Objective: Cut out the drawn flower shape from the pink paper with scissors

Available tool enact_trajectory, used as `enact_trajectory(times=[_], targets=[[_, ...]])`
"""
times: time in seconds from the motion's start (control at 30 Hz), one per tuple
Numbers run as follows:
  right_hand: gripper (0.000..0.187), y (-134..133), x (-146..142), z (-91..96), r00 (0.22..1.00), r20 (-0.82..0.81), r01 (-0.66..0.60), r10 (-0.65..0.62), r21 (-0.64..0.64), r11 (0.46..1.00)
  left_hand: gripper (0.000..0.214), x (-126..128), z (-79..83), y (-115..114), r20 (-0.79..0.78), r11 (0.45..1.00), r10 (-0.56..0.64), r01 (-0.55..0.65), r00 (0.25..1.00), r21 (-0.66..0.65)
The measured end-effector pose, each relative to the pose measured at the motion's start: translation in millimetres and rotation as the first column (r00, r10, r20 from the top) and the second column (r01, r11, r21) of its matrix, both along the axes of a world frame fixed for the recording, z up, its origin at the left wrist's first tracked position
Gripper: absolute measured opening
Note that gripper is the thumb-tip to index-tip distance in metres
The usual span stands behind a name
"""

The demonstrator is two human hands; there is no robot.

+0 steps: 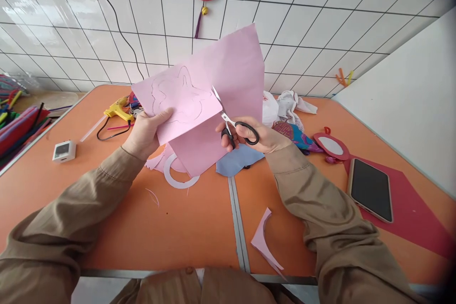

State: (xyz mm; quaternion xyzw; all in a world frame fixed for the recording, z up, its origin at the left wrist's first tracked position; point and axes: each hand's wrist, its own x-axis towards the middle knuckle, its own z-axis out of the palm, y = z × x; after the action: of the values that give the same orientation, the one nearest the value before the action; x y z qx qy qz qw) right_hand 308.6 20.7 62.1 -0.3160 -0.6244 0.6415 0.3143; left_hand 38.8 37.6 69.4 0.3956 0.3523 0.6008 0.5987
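Note:
My left hand (147, 132) is closed on the lower left edge of a pink paper sheet (213, 90), holding it up above the orange table (185, 228). A pencilled outline shows on the sheet's near fold. My right hand (254, 137) grips black-handled scissors (233, 121), whose blades are in the sheet's right side near the fold.
A yellow glue gun (119, 110) and a small white device (64, 150) lie at the left. A phone (370, 189) rests on red paper (413, 213) at the right. Pink offcuts (264, 242), a white paper ring (178, 180), blue paper (235, 161) and cloth (288, 104) lie around.

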Motion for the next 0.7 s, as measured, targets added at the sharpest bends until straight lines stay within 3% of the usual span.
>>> enact_trajectory(times=[0.1, 0.53, 0.7], targets=[[0.055, 0.6, 0.2, -0.2, 0.999, -0.021, -0.024, 0.024, 0.002, 1.0, 0.042, 0.4, -0.7, -1.6, -0.028, 0.998, 0.01, -0.008, 1.0, 0.058], [0.058, 3.1, 5.5, -7.4, 0.998, -0.039, -0.059, 0.058, -0.014, 0.998, 0.025, 0.8, 3.6, -7.0, -0.053, 0.998, 0.006, -0.002, 0.999, 0.07], [0.057, 2.6, 7.0, -6.7, 0.997, -0.042, -0.063, 0.063, 0.005, 0.998, 0.037, 0.6, 5.1, -9.5, -0.041, 0.998, -0.001, 0.003, 0.999, 0.062]])
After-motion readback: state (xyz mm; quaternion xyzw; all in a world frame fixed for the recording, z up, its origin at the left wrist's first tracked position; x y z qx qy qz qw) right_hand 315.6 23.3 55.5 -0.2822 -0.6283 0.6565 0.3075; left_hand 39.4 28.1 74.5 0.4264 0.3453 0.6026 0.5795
